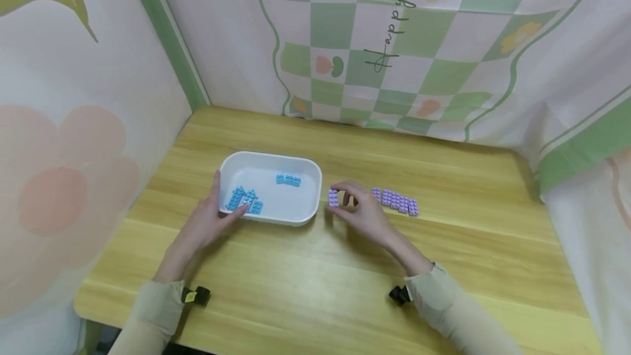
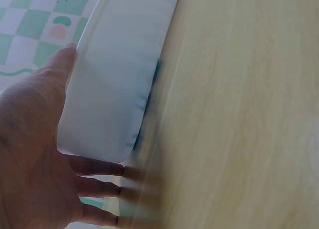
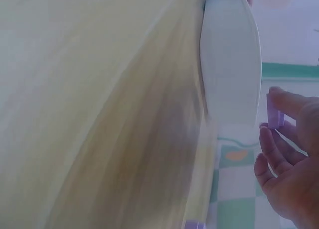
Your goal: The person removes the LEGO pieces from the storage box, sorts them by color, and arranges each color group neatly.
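My left hand (image 1: pixel 206 222) grips the white plastic tray (image 1: pixel 294 201) at its left end, with the thumb over the front rim and the fingers along the side. Between right thumb and fingers, my right hand (image 1: pixel 367 217) pinches a purple building brick (image 1: pixel 333 198) just beyond the tray's right end. In the right wrist view that brick (image 3: pixel 273 112) is held up on its side at the fingertips. Inside the tray, several blue bricks (image 1: pixel 235 198) lie loosely at the front left, and a short row of blue bricks (image 1: pixel 288 180) sits toward the back.
Right of my right hand, several purple bricks (image 1: pixel 399 202) lie in a slanting row on the wooden table (image 1: pixel 305 289). A checked curtain (image 1: pixel 365 86) hangs along the back edge, and more printed cloth (image 1: pixel 74 152) closes off the left side.
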The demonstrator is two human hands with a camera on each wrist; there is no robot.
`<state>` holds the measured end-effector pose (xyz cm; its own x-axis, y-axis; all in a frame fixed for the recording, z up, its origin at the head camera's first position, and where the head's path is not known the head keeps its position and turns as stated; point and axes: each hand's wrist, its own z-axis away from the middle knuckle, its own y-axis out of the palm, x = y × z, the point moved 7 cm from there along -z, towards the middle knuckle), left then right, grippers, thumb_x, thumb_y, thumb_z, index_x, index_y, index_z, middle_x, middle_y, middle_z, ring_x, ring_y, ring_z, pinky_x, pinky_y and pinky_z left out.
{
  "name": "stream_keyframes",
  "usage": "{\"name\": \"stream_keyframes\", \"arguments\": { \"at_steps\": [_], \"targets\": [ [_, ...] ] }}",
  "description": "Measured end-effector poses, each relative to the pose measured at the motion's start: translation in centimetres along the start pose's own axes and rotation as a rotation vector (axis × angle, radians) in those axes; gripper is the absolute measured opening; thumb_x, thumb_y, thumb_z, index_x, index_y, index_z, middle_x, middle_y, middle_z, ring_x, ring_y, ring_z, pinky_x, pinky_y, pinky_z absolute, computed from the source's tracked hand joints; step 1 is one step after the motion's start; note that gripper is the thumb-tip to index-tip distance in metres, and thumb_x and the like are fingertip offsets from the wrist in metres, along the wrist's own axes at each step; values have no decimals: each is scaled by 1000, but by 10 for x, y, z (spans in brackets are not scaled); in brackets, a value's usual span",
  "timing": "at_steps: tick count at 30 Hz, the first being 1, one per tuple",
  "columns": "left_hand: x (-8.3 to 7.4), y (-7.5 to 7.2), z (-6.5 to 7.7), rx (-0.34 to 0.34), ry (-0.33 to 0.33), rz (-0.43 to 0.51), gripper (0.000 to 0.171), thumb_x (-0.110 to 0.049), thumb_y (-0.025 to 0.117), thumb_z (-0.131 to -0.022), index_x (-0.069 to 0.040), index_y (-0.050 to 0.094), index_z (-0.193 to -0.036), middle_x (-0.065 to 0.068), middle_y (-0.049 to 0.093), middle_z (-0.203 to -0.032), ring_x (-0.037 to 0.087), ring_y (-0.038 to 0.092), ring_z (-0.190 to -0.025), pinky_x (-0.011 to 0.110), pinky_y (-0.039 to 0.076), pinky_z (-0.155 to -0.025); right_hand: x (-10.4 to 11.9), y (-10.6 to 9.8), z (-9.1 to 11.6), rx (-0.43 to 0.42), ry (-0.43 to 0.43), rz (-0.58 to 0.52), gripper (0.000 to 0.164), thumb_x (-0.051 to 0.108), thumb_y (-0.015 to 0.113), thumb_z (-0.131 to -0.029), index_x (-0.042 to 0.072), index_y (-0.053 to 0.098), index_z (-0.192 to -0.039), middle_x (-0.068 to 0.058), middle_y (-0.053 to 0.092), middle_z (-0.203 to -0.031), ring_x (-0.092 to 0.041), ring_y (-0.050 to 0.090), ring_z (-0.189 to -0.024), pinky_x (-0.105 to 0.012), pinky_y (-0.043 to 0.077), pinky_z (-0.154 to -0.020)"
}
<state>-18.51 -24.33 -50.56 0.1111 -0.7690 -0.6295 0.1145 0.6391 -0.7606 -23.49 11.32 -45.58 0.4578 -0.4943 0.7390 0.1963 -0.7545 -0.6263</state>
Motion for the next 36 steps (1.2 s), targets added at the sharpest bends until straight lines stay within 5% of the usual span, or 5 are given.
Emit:
{"name": "stream_keyframes", "arguments": {
  "at_steps": [10, 19, 23, 27, 36],
  "targets": [
    [1, 0, -1, -1, -2, -2, 125, -75, 59, -102, -11, -19, -175, 38, 23, -176, 60, 34, -159, 72, 31, -131, -38, -34, 12, -78, 56, 74, 48, -2, 88, -88, -5, 73, -133, -18, 74, -96, -26, 66, -83, -22, 55, -72],
    [1, 0, 0, -3, 0, 1, 125, -75, 60, -102, -11, -19, -175, 39, 23, -176, 61, 34, -159, 72, 32, -131, -69, -61, 29, -101, 181, 81, 51, -3, 84, -92, -7, 67, -141, -35, 69, -138, -52, 70, -120, -65, 62, -105],
    [0, 0, 0, -4, 3, -2, 124, -74, 60, -103, -10, -19, -175, 39, 24, -175, 60, 34, -159, 72, 32, -131, -76, -76, 37, -138, 186, 110, 49, -1, 84, -93, -7, 69, -139, -33, 72, -130, -44, 71, -108, -41, 67, -93],
    [-3, -1, 0, -6, 7, -5, 124, -73, 60, -103, -10, -19, -175, 38, 24, -176, 60, 35, -159, 71, 31, -132, -84, -89, 45, -176, 184, 118, 48, 0, 86, -92, -7, 70, -137, -28, 74, -112, -26, 67, -91, -13, 54, -70],
    [-2, 0, 1, -6, 4, -8, 124, -72, 60, -103, -10, -20, -174, 39, 25, -175, 60, 35, -159, 71, 31, -132, -109, -113, 60, -183, 210, 168, 48, -1, 84, -93, -8, 69, -138, -29, 74, -112, -27, 65, -96, -8, 50, -72]
  ]
}}
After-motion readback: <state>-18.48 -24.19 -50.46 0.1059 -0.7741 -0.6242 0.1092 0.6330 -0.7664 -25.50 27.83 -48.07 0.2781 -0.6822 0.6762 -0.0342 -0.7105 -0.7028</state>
